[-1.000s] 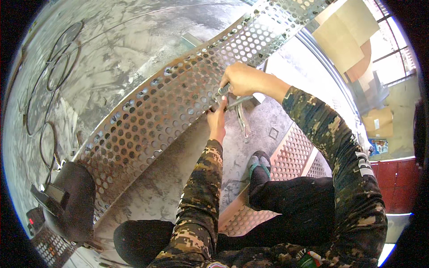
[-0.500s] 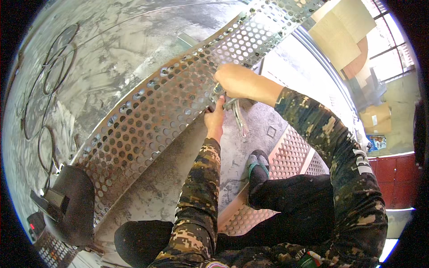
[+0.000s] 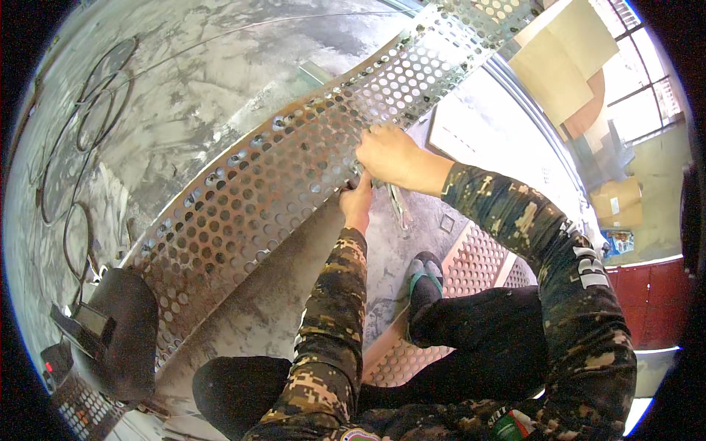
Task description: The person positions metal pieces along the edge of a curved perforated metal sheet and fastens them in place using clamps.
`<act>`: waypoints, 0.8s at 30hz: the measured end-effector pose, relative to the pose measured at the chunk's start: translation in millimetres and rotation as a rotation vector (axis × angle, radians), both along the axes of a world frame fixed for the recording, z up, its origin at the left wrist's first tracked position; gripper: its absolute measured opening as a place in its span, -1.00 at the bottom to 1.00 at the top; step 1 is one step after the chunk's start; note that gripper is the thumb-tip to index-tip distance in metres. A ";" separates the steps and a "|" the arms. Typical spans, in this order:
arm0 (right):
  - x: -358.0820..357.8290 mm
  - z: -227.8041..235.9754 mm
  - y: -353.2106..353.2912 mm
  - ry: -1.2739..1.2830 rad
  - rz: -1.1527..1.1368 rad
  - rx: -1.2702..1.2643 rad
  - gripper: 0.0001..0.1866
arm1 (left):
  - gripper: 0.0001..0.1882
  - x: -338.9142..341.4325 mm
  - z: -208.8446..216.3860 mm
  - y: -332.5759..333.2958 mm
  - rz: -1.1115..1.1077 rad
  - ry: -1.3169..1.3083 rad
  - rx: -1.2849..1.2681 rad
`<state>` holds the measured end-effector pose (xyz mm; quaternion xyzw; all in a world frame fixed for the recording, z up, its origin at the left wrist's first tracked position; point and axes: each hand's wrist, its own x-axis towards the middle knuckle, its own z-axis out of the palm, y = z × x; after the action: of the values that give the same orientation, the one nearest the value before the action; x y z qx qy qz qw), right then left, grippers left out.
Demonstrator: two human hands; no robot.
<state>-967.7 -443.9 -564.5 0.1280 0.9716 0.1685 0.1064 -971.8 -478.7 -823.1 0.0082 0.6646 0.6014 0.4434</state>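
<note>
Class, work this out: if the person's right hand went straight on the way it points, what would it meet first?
Probably the perforated metal sheet: the right hand points left across it, though depth is unclear, so it might pass just above.

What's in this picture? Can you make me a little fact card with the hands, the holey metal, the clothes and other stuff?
Left hand: at the sheet's lower edge, thumb up; its grip is partly hidden
Right hand: curled over a metal tool, just above the left hand
Holey metal: a long perforated sheet, brownish along much of its length, greyer toward the upper right
Clothes: camouflage sleeves, dark trousers
Lower left: a dark welding mask
Upper right: tan boards
</note>
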 end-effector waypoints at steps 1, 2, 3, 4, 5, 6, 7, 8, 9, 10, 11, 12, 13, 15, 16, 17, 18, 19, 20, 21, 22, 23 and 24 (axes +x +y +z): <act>-2.6 1.0 -0.6 -0.034 -0.076 -0.034 -0.82 | -0.33 0.4 -0.4 1.7 0.003 0.000 0.002; -8.0 3.3 1.2 -0.032 -0.070 -0.034 -0.82 | -0.34 -1.3 -1.0 1.8 0.011 -0.012 0.029; -16.2 8.9 0.7 -0.079 -0.197 -0.141 -0.82 | -0.36 -2.1 -3.0 -1.9 0.016 -0.027 0.048; -12.2 16.4 5.6 -0.136 -0.343 -0.222 -0.82 | -0.36 6.2 8.9 3.2 0.002 -0.044 0.065; -2.6 17.8 9.4 -0.148 -0.359 -0.203 -0.82 | -0.39 13.2 20.5 7.1 -0.054 -0.067 0.051; 6.1 15.6 11.1 -0.176 -0.200 -0.124 -0.81 | -0.42 15.1 29.2 8.1 -0.103 -0.078 0.028; 5.4 8.6 8.5 -0.191 -0.023 -0.053 -0.79 | -0.42 10.0 24.9 4.4 -0.093 -0.069 0.027; -2.9 -10.2 -4.3 -0.303 -0.123 0.059 -0.78 | -0.28 6.7 20.3 -0.1 -0.116 -0.096 0.093; 1.7 -33.3 -15.8 -0.207 -0.030 0.315 -0.79 | -0.09 2.2 10.8 -8.0 -0.135 -0.124 0.147; 7.8 -40.8 -21.3 -0.119 0.050 0.588 -0.80 | -0.09 3.5 8.9 -6.1 -0.138 -0.128 0.154; 10.7 -44.5 -16.6 -0.123 0.047 0.595 -0.80 | -0.11 4.4 6.9 -4.2 -0.168 -0.121 0.147; 5.2 -42.0 -13.7 -0.107 0.072 0.535 -0.81 | -0.14 0.4 2.2 -2.8 -0.191 -0.104 0.135; -0.6 -39.3 -11.1 -0.089 0.097 0.475 -0.81 | -0.14 -3.2 -1.8 -2.2 -0.188 -0.094 0.136; -22.6 -37.9 -15.9 -0.138 -0.016 0.224 -0.81 | -0.19 -16.0 -14.8 -9.6 -0.076 -0.108 0.052; -21.7 -31.2 -13.9 -0.218 -0.148 -0.015 -0.80 | -0.19 -11.9 -7.6 -9.3 -0.095 -0.113 0.054; -20.0 -21.3 -6.5 -0.116 -0.085 -0.072 -0.81 | -0.39 -10.3 -0.9 -10.4 -0.093 -0.111 0.033; -8.5 -9.8 14.4 -0.138 -0.138 -0.031 -0.81 | -0.56 11.3 29.1 4.9 -0.124 -0.131 0.051; 7.1 -12.3 38.9 -0.298 -0.388 -0.096 -0.81 | -0.59 35.5 78.8 6.6 -0.141 -0.294 0.150; -8.4 -11.0 36.4 -0.409 -0.563 -0.191 -0.81 | -0.59 27.2 75.6 0.4 -0.141 -0.272 0.142; -5.8 -15.1 14.0 -0.194 -0.134 -0.085 -0.78 | -0.60 8.7 55.2 -9.1 -0.098 -0.291 0.188; -15.0 -22.6 -11.4 -0.167 -0.116 -0.095 -0.78 | -0.61 -5.8 33.5 -13.1 -0.061 -0.312 0.247; -34.0 -25.9 -40.0 -0.234 0.007 0.235 -0.78 | -0.67 -28.3 -2.4 -16.7 0.043 -0.040 0.263; -23.1 -41.6 -39.6 -0.357 0.074 0.571 -0.78 | -0.67 -16.4 -1.3 -11.8 0.025 -0.053 0.265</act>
<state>-990.8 -483.5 -606.1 0.0859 0.8551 0.4573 0.2286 -988.2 -490.5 -824.4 0.0427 0.5673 0.6895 0.4484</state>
